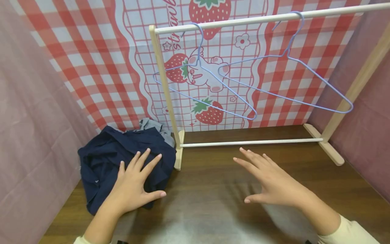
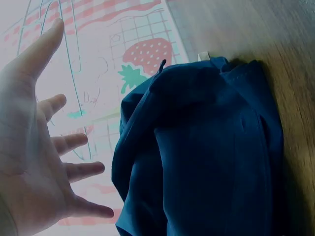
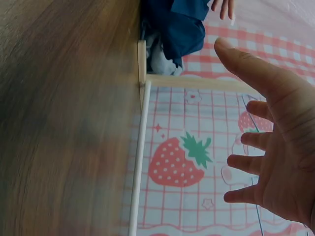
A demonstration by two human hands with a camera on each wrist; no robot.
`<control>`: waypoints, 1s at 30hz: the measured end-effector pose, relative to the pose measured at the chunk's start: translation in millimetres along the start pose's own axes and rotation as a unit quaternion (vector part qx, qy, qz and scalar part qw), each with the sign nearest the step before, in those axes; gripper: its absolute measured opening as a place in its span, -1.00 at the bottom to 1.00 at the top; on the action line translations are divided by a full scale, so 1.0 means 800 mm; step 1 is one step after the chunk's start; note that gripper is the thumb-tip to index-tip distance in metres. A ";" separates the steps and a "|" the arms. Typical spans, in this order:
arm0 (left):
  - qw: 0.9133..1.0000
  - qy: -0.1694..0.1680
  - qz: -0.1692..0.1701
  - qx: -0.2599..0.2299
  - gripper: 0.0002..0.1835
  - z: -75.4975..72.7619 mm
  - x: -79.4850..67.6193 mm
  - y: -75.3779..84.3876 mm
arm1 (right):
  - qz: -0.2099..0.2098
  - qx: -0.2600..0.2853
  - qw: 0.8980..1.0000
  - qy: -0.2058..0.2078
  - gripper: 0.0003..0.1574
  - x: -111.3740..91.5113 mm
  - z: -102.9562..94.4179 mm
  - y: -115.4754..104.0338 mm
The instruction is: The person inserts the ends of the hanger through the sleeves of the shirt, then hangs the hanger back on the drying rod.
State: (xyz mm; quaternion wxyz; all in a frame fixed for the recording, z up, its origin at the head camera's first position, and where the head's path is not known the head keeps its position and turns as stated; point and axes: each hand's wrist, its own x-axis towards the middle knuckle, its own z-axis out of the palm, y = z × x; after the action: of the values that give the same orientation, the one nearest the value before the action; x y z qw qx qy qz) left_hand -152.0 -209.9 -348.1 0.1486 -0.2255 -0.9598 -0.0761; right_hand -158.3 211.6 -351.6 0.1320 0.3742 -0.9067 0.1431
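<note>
Navy cloth [image 1: 105,152] lies crumpled on the left of the brown desk [image 1: 207,189] in the head view, beside a post of the wooden rack [image 1: 166,84], with grey cloth [image 1: 149,123] behind it; the left hand [image 1: 131,189], fingers spread wide and holding nothing, hovers by its near side; the right hand [image 1: 274,183], equally wide and bare, hangs above the desk before the rack, which carries two lilac hangers [image 1: 287,52]; in the left wrist view, spread fingers stand apart from the navy folds; in the right wrist view, splayed fingers face the strawberry-printed backdrop [image 3: 177,164]
</note>
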 end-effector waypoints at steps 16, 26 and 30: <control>0.992 0.119 0.006 -0.029 -0.08 -0.016 -0.014 -0.025 | -0.078 0.067 0.988 0.118 -0.04 0.050 0.033 -0.016; 0.989 0.130 -0.016 -0.068 -0.15 -0.021 -0.021 -0.039 | -0.054 0.116 0.985 0.117 -0.05 0.072 0.052 -0.029; 0.987 0.138 -0.013 -0.078 -0.16 -0.021 -0.023 -0.047 | -0.044 0.130 0.984 0.114 -0.05 0.077 0.056 -0.034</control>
State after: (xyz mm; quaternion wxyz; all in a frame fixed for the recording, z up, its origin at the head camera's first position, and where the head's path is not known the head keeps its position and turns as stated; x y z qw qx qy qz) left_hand -149.2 -254.5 -340.9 0.2604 -0.2112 -0.9242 -0.1829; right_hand -187.2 137.6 -366.9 0.1910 0.4093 -0.8419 0.2952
